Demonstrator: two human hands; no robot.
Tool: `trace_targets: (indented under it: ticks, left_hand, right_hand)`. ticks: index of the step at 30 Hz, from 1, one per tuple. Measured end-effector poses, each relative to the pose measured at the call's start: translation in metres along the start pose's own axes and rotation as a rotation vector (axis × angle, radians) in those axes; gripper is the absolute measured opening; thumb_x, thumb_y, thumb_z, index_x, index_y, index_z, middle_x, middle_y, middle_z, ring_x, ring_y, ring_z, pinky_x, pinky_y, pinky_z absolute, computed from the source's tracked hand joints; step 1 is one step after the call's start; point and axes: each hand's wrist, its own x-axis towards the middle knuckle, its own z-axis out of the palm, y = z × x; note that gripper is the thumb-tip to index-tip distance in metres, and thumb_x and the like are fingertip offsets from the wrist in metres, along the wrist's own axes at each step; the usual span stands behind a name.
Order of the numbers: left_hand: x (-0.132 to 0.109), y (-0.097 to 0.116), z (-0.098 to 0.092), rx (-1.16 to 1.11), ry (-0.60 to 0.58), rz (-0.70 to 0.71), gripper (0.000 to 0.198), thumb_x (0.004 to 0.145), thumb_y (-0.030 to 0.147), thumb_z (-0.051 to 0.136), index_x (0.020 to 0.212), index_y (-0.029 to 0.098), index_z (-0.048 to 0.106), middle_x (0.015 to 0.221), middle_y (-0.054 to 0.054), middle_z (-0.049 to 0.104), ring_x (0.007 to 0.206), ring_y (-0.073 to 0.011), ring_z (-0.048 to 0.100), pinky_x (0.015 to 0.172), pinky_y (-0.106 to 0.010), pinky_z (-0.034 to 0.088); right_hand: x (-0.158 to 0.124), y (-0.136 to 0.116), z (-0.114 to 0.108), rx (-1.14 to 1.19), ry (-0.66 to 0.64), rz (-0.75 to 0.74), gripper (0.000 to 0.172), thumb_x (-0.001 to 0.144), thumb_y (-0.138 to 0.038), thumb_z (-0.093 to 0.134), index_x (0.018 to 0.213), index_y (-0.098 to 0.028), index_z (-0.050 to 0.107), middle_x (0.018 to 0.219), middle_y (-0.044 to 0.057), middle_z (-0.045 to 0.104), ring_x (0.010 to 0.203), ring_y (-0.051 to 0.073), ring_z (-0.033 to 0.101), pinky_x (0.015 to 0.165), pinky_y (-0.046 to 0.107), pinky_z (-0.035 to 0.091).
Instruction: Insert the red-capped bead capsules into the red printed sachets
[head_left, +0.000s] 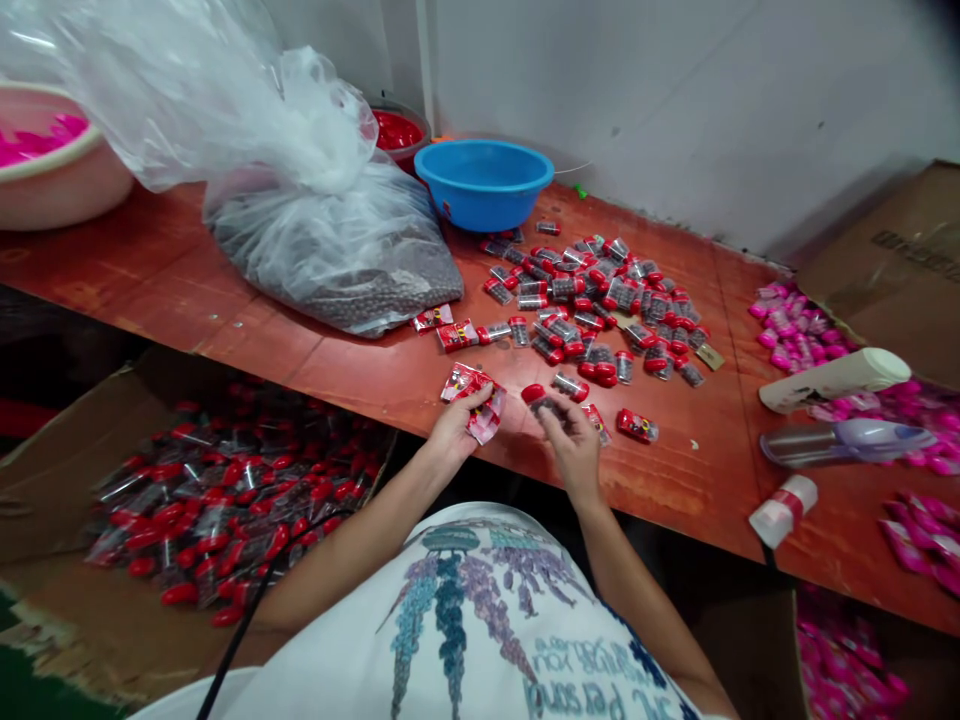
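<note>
My left hand (455,424) is closed on a small stack of red printed labels (477,398) near the front edge of the reddish wooden table (225,330). My right hand (571,438) pinches a small clear tube with a red cap (538,398) just to the right of the labels. Behind my hands lies a spread pile of several red-capped tubes (600,300), some wrapped in red labels. A few more labelled tubes (637,426) lie loose beside my right hand.
A big clear plastic bag of dark pellets (337,250) lies at the back left, a blue bowl (484,182) behind the pile. Pink tubes (795,330), a white tool (832,380) and a scoop (847,442) sit at right. A cardboard box of red-capped tubes (217,500) stands below left.
</note>
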Motion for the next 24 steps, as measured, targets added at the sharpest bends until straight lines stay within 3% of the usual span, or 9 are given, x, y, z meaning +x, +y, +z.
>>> trace_targets:
  ticks: [4,9,14,18,22,24]
  left_hand:
    - [-0.002,-0.001,0.003,-0.013,-0.011,-0.036,0.012,0.077,0.0,0.06,0.07,0.01,0.062,0.065,-0.005,0.068,0.055,-0.0126,0.065,0.061,-0.025,0.056]
    - [-0.007,-0.005,0.005,0.034,-0.04,0.0,0.012,0.075,0.0,0.061,0.07,0.01,0.063,0.065,-0.005,0.068,0.055,-0.0131,0.064,0.061,-0.025,0.056]
    - [-0.011,-0.006,0.004,0.078,-0.079,0.115,0.013,0.066,0.001,0.069,0.071,0.011,0.062,0.066,-0.003,0.068,0.056,-0.0128,0.063,0.061,-0.025,0.055]
    - [-0.017,-0.004,0.003,0.182,-0.192,0.226,0.025,0.058,0.01,0.079,0.078,0.012,0.063,0.07,-0.002,0.068,0.059,-0.0135,0.063,0.06,-0.026,0.054]
    - [-0.024,-0.003,0.001,0.394,-0.26,0.288,0.029,0.053,0.017,0.083,0.065,0.013,0.056,0.053,0.004,0.058,0.041,-0.0072,0.05,0.044,-0.02,0.044]
    - [-0.028,-0.003,0.001,0.45,-0.31,0.332,0.031,0.053,0.018,0.083,0.067,0.014,0.056,0.055,0.004,0.058,0.044,-0.0078,0.052,0.049,-0.021,0.047]
  right_hand:
    - [-0.019,-0.009,0.016,0.167,-0.057,0.094,0.028,0.079,-0.035,0.063,0.103,-0.02,0.066,0.092,0.003,0.067,0.072,0.014,0.059,0.062,0.026,0.049]
    - [-0.014,-0.006,0.02,0.23,-0.029,0.131,0.029,0.078,-0.034,0.064,0.102,-0.019,0.065,0.091,0.004,0.066,0.07,0.014,0.058,0.058,0.025,0.051]
    - [-0.014,-0.007,0.022,0.253,-0.09,0.181,0.031,0.077,-0.036,0.065,0.102,-0.019,0.066,0.092,0.004,0.067,0.072,0.015,0.059,0.054,0.024,0.052]
    - [-0.013,-0.011,0.02,0.274,-0.158,0.22,0.033,0.076,-0.037,0.065,0.103,-0.018,0.068,0.086,0.003,0.068,0.067,0.014,0.059,0.052,0.024,0.051]
    - [-0.01,-0.011,0.015,0.272,-0.16,0.203,0.035,0.075,-0.038,0.067,0.105,-0.02,0.07,0.089,0.004,0.068,0.07,0.015,0.06,0.055,0.025,0.052]
    - [-0.009,-0.01,0.013,0.236,-0.163,0.155,0.034,0.075,-0.037,0.067,0.105,-0.021,0.07,0.092,0.004,0.067,0.075,0.016,0.061,0.06,0.027,0.053]
